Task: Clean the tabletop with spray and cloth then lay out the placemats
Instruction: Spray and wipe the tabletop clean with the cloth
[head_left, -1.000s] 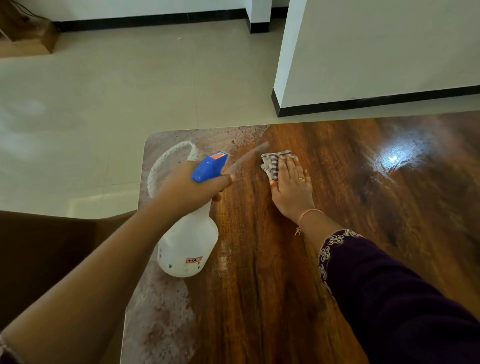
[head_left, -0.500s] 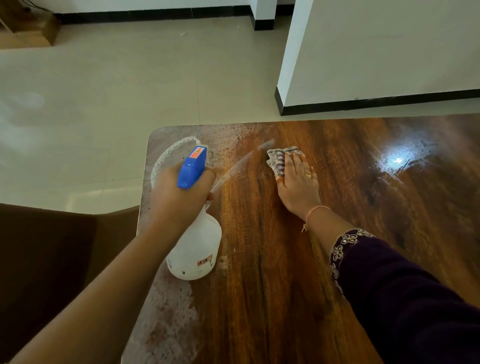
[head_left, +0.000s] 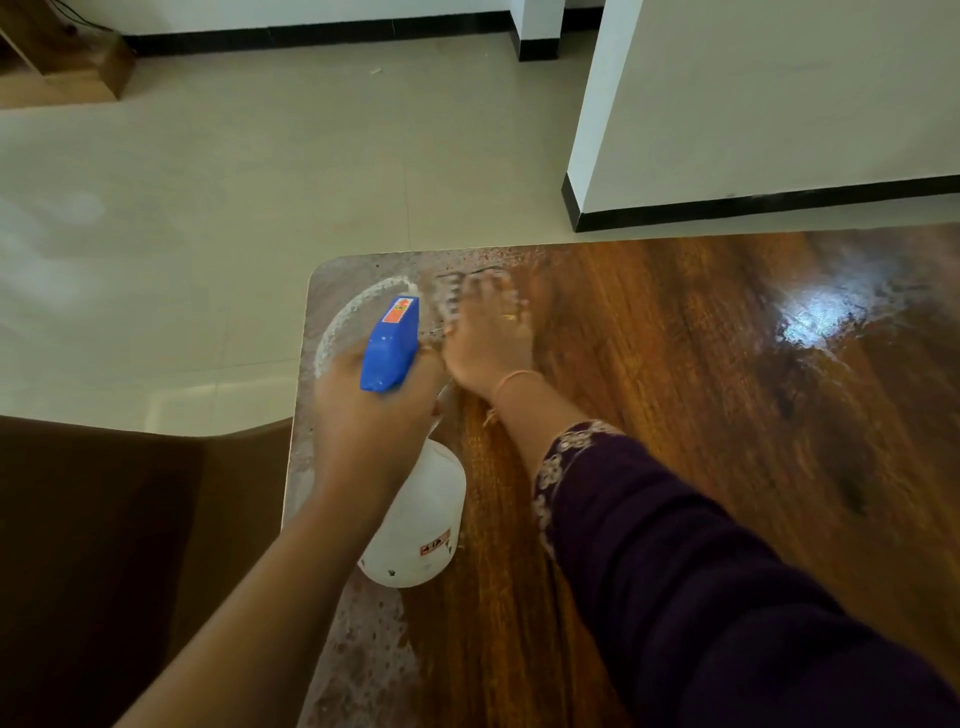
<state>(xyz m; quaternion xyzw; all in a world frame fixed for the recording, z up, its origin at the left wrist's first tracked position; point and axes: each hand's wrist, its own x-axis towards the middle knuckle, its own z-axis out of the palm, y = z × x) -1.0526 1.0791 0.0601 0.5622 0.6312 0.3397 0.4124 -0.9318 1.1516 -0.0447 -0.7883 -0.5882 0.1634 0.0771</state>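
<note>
Two hands crowd one corner of the tabletop (head_left: 675, 415): the cloth (head_left: 451, 304), a second ago well right of the spray bottle (head_left: 415, 519), has swept left to just beyond its blue head under the right hand (head_left: 488, 343), so wiping the white-streaked patch is under way. The left hand (head_left: 374, 415) keeps its fingers clamped round the bottle's neck. Blur smears the cloth and the right fingers, which seem flat; no placemats show
</note>
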